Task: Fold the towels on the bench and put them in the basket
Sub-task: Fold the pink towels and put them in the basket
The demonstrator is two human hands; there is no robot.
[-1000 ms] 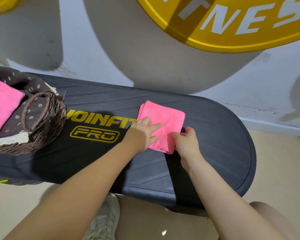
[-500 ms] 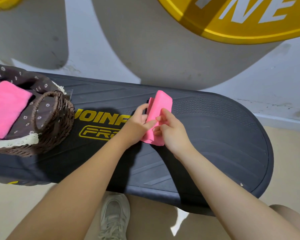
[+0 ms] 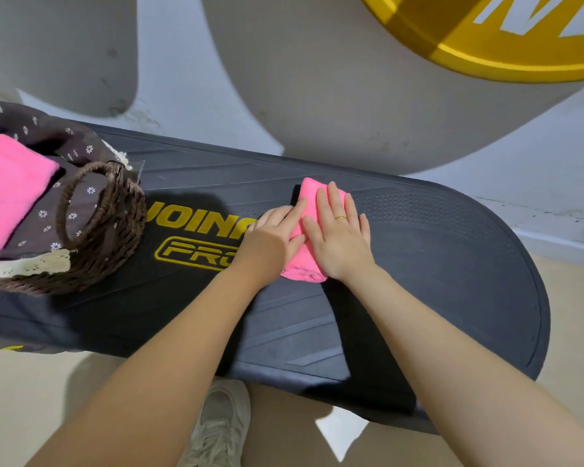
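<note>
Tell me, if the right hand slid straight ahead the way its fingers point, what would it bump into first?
Probably nothing on the bench: past the pink towel under the right hand lies bare black surface, then the grey wall. Depth is hard to judge.

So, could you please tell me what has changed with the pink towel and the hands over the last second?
The right hand folded the pink cloth towel on the bench over leftwards, halving it to a narrow strip, then let go. Both it and the left hand now press flat on it. The wicker basket with its folded pink towel and the black plastic bench stayed put.
</note>
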